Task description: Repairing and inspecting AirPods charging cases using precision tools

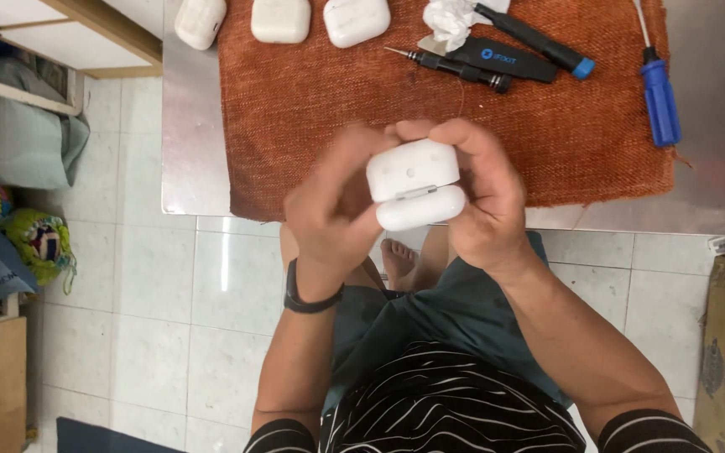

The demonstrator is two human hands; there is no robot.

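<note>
Left hand [329, 197], black band on its wrist, wraps the near side of the white earbud case [415, 184], held above the table's near edge. Right hand [484, 197] clasps the other side, over the orange cloth [312, 92]; a blue screwdriver [659, 96] lies far right.

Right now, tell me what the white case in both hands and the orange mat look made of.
White case: seemingly hard plastic, smooth, slightly glossy, with a small metallic hinge strip. Orange mat: woven fabric, coarse and matte, with a frayed thread at its edge.
</note>
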